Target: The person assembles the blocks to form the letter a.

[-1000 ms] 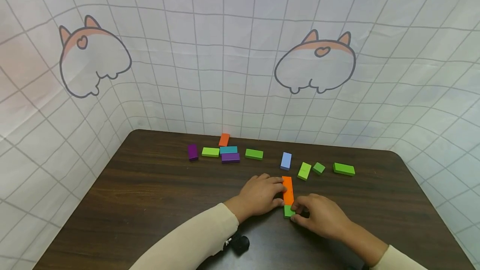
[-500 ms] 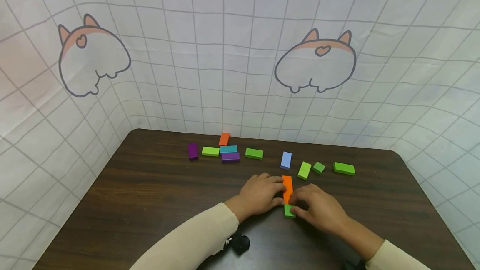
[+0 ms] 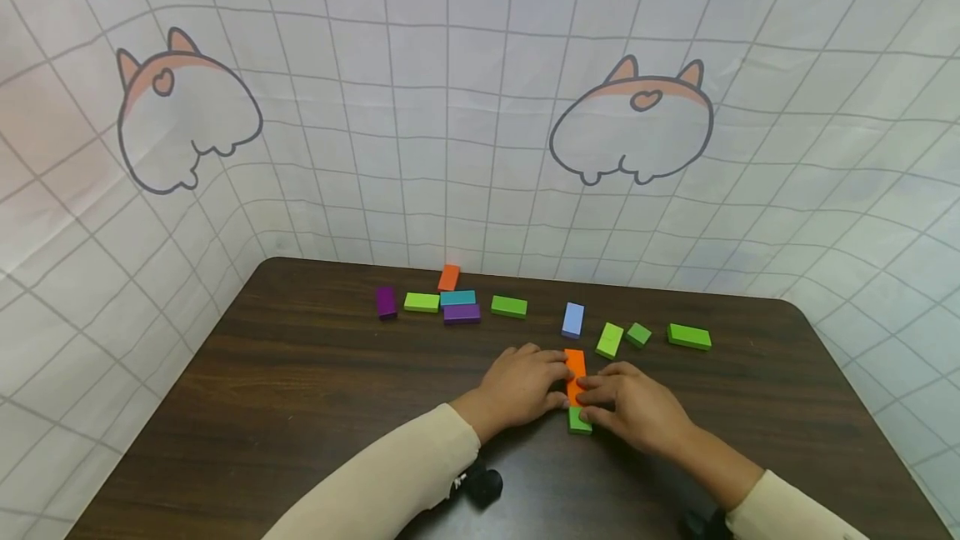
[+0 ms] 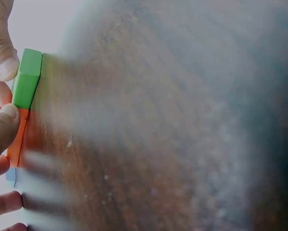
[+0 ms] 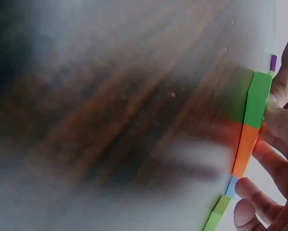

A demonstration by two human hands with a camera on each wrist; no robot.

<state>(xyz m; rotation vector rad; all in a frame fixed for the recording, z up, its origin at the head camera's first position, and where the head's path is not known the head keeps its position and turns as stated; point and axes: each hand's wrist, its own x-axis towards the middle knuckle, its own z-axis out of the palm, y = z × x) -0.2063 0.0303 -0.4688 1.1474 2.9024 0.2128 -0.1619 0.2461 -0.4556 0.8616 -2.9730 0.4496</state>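
Note:
A long orange block (image 3: 575, 362) lies on the dark table with a green block (image 3: 579, 421) against its near end. My left hand (image 3: 517, 386) touches the orange block's left edge with index fingertip and thumb. From the other side, my right hand (image 3: 637, 408) has its fingertips on the orange block's right edge and its thumb at the green block. In the left wrist view, the left thumb (image 4: 6, 118) sits by the seam between the green block (image 4: 28, 79) and the orange one. The right wrist view shows the same green block (image 5: 258, 98) beside the right fingers (image 5: 273, 163).
Beyond my hands lie a blue block (image 3: 572, 320), a lime block (image 3: 610, 341), a small green cube (image 3: 638, 334) and a green block (image 3: 689, 337). Farther left are purple (image 3: 386, 303), teal (image 3: 457, 298) and other blocks. A patterned curtain (image 3: 480, 107) hangs behind the table.
My right hand has shifted away from me, its fingertips moving from the green block up along the orange block's right side. The left hand and the blocks look the same.

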